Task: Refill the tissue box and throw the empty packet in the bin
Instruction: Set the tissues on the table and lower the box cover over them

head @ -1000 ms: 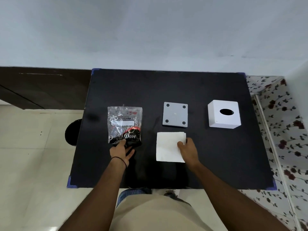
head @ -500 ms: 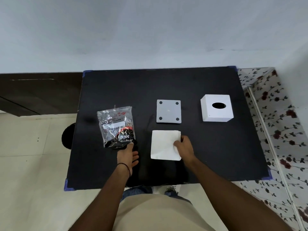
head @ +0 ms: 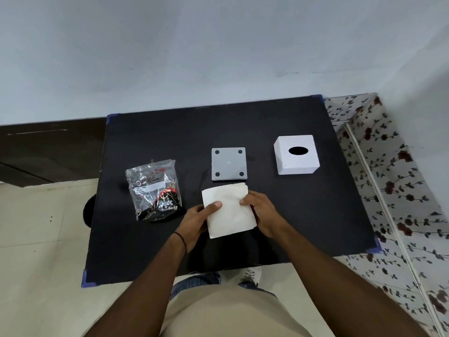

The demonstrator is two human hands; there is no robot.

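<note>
1. Nearest you, both your hands are on the stack of white tissues (head: pixel 228 210), which sits tilted over the front middle of the black tabletop (head: pixel 303 215).
2. Your left hand (head: pixel 196 221) grips the stack's left edge, thumb pressed on top and fingers curled beneath; a thin dark band circles that wrist.
3. Your right hand (head: pixel 261 210) pinches the stack's right edge, fingertips on the top sheet near the far right corner.
4. Just left of your left hand lies the empty packet (head: pixel 154 189), flat on the tabletop near its left edge, free of both hands. It is clear plastic with a black lower part that reads "Dove" in white script; a white label strip crosses the middle, and above it you can make out "TISSUES". The smaller print on the label is too fine to read.
5. Beyond the tissues, close to their far edge, a grey square plate (head: pixel 229 164) lies flat, with a dark round pad at each of its four corners.
6. Farther right, well apart from the plate, stands the white cube-shaped tissue box (head: pixel 296 155), its dark oval opening facing up.
</note>
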